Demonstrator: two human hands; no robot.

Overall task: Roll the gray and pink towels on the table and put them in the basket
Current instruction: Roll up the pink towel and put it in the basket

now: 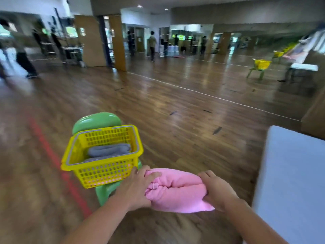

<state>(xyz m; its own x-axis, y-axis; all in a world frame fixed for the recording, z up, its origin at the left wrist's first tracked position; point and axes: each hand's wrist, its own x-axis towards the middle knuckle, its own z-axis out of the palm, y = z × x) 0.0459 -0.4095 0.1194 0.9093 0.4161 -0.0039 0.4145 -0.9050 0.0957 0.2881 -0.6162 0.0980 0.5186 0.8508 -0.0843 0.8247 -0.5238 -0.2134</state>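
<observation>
Head view: I'm gripping the rolled pink towel [177, 190] at both ends — left hand [139, 186], right hand [217, 190] — keeping it tight for lowering beside the gray towel [109, 150] in the basket [103, 173].

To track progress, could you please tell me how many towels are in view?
2: a gray towel in the yellow basket; a pink towel gripped by the left hand and right hand. Others may be hidden.

No legible txt, labels, brands or nos. anywhere; bkgd signs too blurred to read.
</observation>
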